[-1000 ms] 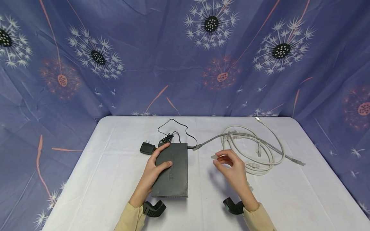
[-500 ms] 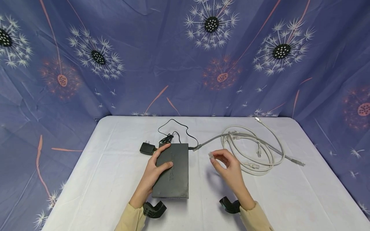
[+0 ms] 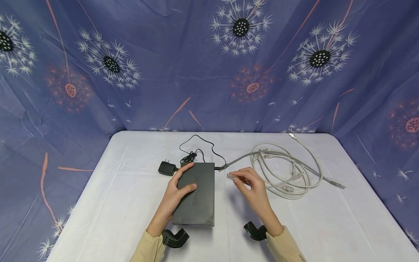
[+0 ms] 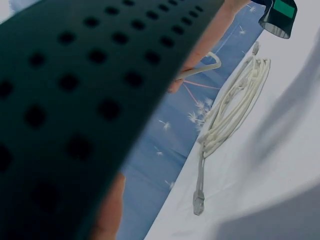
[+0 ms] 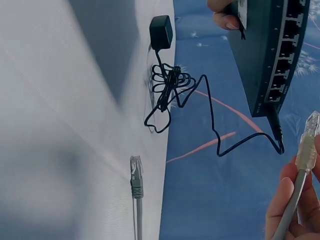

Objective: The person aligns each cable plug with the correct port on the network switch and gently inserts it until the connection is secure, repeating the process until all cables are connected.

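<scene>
- Left hand (image 3: 178, 193): left of centre in the head view, it grips the dark network box (image 3: 199, 203), thumb laid across the top face and forefinger reaching along the far left corner. The fingers underneath are mostly hidden, so how they lie there is hard to tell.
- The network box sits just below the centre of the head frame. In the right wrist view it fills the upper right, its row of ports (image 5: 286, 60) showing, and a black power lead (image 5: 274, 125) is plugged in at the end of that row.
- Right hand (image 3: 253, 189): right of centre, thumb and forefinger pinch the clear plug (image 3: 231, 176) of a pale cable. The plug is near the box's right side, apart from it.
- Black power adapter (image 3: 167, 168): left of the box on the white table (image 3: 108, 218), its bundled cord (image 3: 188, 157) above the box.
- Grey cable (image 3: 242, 157): runs from near the box's upper right corner towards the right of the frame; its near plug lies loose on the cloth.
- Coiled pale cables (image 3: 296, 197): right of the right hand.
- Blue dandelion-print curtain (image 3: 170, 62): across the upper frame.
</scene>
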`<control>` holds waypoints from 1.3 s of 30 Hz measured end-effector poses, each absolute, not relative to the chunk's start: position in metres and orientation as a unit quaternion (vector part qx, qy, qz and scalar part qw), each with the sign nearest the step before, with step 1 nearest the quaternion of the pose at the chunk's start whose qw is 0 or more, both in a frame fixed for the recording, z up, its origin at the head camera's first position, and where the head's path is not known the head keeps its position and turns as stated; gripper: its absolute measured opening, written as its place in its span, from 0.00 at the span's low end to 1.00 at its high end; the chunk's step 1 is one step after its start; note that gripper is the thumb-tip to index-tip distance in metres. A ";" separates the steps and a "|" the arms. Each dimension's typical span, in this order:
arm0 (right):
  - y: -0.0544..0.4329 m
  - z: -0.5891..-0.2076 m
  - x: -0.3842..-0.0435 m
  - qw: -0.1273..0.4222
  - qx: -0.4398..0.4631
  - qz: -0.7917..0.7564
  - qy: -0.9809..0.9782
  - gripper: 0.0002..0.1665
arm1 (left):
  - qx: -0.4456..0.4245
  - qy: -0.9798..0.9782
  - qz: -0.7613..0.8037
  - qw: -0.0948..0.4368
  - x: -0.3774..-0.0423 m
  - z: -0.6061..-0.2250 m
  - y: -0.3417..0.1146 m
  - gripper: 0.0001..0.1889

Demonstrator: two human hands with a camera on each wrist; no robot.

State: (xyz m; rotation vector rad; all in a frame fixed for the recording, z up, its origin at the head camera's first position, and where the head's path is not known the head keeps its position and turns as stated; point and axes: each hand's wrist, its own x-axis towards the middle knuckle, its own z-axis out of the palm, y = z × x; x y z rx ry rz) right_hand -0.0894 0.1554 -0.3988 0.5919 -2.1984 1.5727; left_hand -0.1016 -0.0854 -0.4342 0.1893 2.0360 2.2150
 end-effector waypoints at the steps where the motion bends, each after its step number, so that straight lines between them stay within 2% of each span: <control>1: 0.154 -0.399 -0.090 0.192 0.212 0.552 -0.783 0.10 | 0.063 0.673 0.734 0.064 -0.102 -0.434 -0.085 0.34; 8: 0.144 -0.393 -0.093 0.246 0.218 0.490 -0.807 0.12 | 0.066 0.676 0.731 0.063 -0.102 -0.433 -0.084 0.34; 13: 0.147 -0.416 -0.106 0.272 0.233 0.461 -0.812 0.19 | 0.068 0.677 0.730 0.063 -0.103 -0.433 -0.083 0.34; 17: 0.149 -0.427 -0.112 0.272 0.242 0.455 -0.812 0.19 | 0.070 0.676 0.731 0.064 -0.102 -0.432 -0.083 0.34; 28: 0.148 -0.424 -0.110 0.271 0.246 0.416 -0.832 0.14 | 0.070 0.679 0.728 0.069 -0.101 -0.434 -0.082 0.34; 39: 0.146 -0.425 -0.111 0.284 0.272 0.395 -0.830 0.19 | 0.074 0.681 0.725 0.071 -0.101 -0.433 -0.081 0.34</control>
